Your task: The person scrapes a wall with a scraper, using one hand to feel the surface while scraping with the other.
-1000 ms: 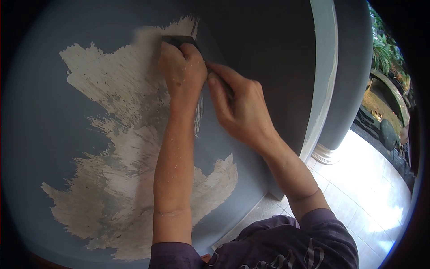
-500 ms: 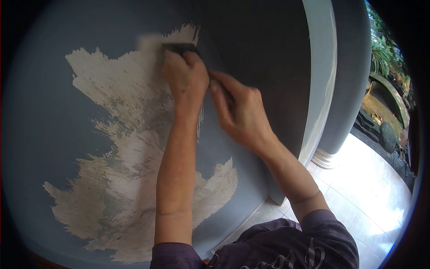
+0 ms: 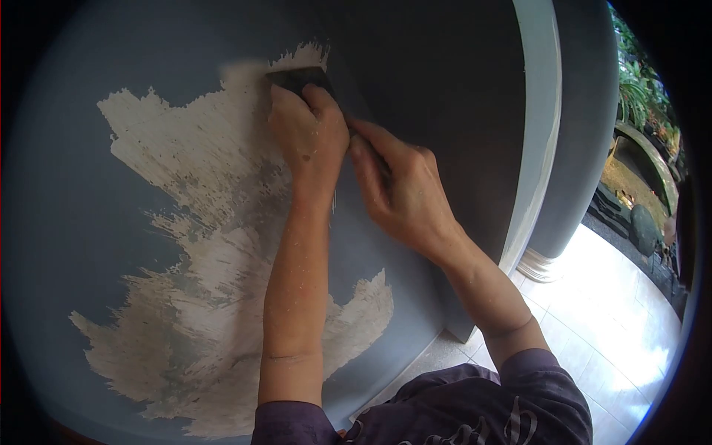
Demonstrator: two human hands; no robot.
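Both hands are on a scraper (image 3: 300, 77) with a dark, wide blade, held against the upper part of a scraped patch (image 3: 178, 137) on the blue-grey wall. My left hand (image 3: 310, 141) is closed close behind the blade, its thumb and a finger up against it. Lower and to the right, my right hand (image 3: 408, 189) wraps round the scraper's handle, which is mostly hidden by the fingers. The patch is pale, streaked and ragged-edged, with paint stripped from it. Small light specks dot my forearms.
The wall meets a dark side wall (image 3: 437, 111) at an inside corner right of my hands. Beyond a pale edge strip (image 3: 538, 133) stands a grey column (image 3: 586, 126). White floor tiles (image 3: 578, 334) lie at lower right, with plants (image 3: 634, 89) outside.
The scraper and both hands have shifted only slightly, still on the same upper part of the patch. The view has swung a little, so the column sits farther right.
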